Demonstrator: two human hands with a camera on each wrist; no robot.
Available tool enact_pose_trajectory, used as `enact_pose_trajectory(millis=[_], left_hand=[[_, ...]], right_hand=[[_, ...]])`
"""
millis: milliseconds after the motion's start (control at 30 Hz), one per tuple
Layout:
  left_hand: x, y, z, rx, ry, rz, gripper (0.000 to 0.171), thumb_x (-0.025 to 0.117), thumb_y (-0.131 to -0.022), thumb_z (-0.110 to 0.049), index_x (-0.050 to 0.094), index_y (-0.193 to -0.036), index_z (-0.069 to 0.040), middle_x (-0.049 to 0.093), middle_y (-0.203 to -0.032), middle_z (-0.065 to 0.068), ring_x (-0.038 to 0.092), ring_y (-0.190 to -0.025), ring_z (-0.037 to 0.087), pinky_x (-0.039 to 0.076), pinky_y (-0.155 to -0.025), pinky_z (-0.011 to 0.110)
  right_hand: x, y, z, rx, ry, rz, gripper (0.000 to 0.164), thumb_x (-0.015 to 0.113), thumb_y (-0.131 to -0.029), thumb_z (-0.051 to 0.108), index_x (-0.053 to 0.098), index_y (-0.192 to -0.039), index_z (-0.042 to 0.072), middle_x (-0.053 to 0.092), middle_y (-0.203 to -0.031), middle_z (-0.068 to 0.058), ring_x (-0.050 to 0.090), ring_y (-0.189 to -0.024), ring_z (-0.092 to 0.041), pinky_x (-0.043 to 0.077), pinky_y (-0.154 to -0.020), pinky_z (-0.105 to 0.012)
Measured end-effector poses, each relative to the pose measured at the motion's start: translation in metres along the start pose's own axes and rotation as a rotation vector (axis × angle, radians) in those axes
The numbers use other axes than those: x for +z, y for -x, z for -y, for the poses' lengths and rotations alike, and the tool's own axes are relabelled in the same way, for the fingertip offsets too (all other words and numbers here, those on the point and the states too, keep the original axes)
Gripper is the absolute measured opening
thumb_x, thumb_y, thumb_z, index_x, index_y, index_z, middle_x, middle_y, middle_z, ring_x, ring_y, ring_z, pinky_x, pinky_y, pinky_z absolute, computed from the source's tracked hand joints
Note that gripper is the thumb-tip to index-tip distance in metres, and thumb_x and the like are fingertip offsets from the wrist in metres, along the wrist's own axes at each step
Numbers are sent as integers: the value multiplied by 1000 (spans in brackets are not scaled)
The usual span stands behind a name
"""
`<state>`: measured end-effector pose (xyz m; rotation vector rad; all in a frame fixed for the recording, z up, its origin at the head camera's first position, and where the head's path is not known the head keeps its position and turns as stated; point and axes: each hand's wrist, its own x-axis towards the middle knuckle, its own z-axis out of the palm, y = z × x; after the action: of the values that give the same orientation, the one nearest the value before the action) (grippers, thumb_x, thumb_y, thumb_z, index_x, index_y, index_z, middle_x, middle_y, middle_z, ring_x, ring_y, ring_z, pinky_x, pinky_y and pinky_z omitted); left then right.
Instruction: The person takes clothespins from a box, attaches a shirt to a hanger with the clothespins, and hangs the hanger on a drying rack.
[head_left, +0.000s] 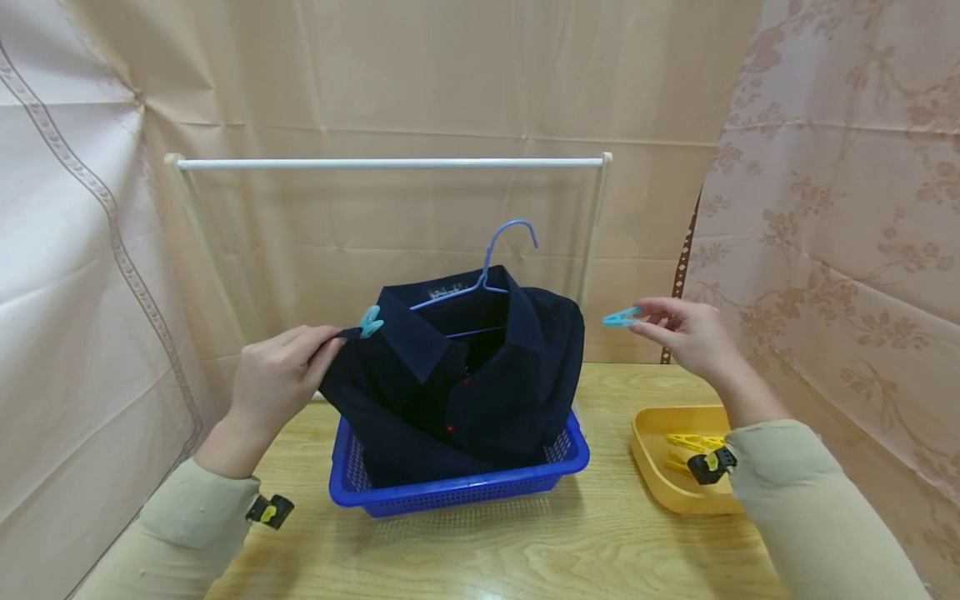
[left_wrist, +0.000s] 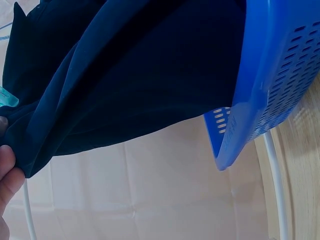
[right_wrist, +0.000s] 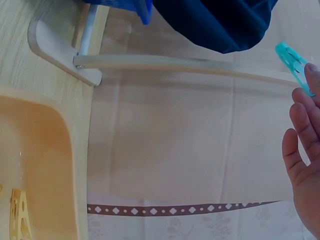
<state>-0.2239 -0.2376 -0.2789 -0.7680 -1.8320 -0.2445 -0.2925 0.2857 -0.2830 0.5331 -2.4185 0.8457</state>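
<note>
A dark navy shirt (head_left: 480,392) with a collar and red buttons hangs on a blue hanger (head_left: 486,265), its lower part bunched in a blue basket (head_left: 465,492). My left hand (head_left: 281,375) pinches the shirt's shoulder at the left. Close to those fingertips, a teal clothespin (head_left: 370,322) is clipped on the shoulder beside the collar. To the right of the shirt, my right hand (head_left: 686,333) holds a light blue clothespin (head_left: 619,317) between thumb and fingers, apart from the cloth. In the right wrist view this clothespin (right_wrist: 295,65) points toward the shirt (right_wrist: 220,25).
Behind the basket stands a rack with a white horizontal bar (head_left: 390,164) and pale side posts. A yellow tray (head_left: 652,475) with yellow clothespins (head_left: 693,442) sits at the right on the wooden table (head_left: 525,550). Cloth curtains (head_left: 450,75) close off the back and sides.
</note>
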Motion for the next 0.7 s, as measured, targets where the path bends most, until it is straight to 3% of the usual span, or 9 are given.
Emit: enact_pose_trajectory(millis=[700], left_hand=[[1,0,2,11,5,0,17,73,-77,-11,72,-92,-2,70,-81,9,67,-63,23,53,-50,38]], right_hand=[[13,-12,16,-69,5,-31,27,74,-81,30,73,-100,12,69,-83,2,61,-73,-15,49,-58,-17]])
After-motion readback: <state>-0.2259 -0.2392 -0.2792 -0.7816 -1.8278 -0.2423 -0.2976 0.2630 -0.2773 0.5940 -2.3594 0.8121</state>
